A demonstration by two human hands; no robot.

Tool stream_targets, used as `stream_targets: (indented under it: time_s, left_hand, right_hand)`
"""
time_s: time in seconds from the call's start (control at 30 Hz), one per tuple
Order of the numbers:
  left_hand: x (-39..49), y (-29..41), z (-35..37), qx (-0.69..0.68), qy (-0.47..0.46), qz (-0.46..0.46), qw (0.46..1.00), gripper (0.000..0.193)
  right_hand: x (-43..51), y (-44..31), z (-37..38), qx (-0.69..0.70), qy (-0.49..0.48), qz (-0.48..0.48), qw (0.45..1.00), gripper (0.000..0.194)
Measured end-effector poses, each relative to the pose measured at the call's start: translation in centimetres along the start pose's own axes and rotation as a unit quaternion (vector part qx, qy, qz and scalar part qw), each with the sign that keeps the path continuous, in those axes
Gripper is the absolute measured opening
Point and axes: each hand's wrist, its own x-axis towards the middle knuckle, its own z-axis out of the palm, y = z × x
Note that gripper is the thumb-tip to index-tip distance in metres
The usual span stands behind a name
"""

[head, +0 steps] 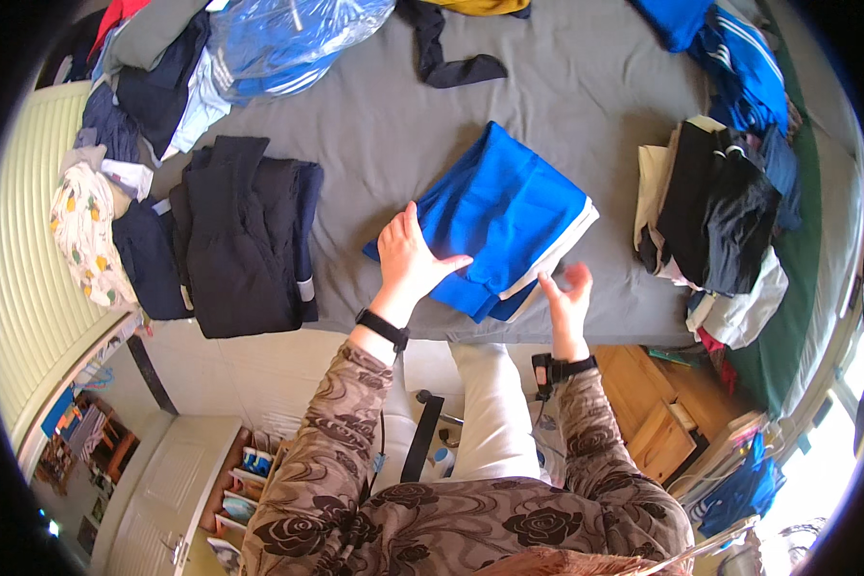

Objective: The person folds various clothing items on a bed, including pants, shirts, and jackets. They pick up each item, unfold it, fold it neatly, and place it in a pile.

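A blue garment (507, 209) with a white stripe along its right edge lies folded on the grey bed sheet (374, 122). A ribbed blue cuff (468, 295) shows at its near end. My left hand (414, 252) rests on the garment's left side, thumb and fingers spread apart. Just off the right edge is my right hand (567, 288), fingers apart and slightly blurred, with nothing seen in it. Left of the garment lies a stack of folded dark trousers (241, 245).
To the right sits a pile of folded clothes (720, 209), black on top. A clear plastic bag (295, 43) of blue clothing lies at the back left, near a heap of mixed clothes (162, 93). A dark strip of cloth (450, 68) lies at the back. Below stands a wooden cabinet (633, 403).
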Motion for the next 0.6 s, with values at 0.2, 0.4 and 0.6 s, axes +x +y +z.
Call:
stream_targets:
  time_s: [0.2, 0.4, 0.6]
  left_hand:
    - [2.7, 2.8, 0.9, -0.027, -0.174, -0.105, 0.979, 0.092]
    - [-2.3, 5.7, 0.6, -0.306, -0.238, -0.026, 0.921, 0.075]
    - [-10.6, 13.7, -6.6, -0.484, -0.455, -0.038, 0.746, 0.083]
  right_hand:
    - [1.9, -0.7, 3.1, 0.285, -0.23, 0.09, 0.926, 0.063]
    - [-0.7, -5.5, -3.1, 0.212, -0.206, 0.041, 0.954, 0.055]
    - [-11.3, -8.5, -18.3, 0.284, -0.188, -0.01, 0.94, 0.068]
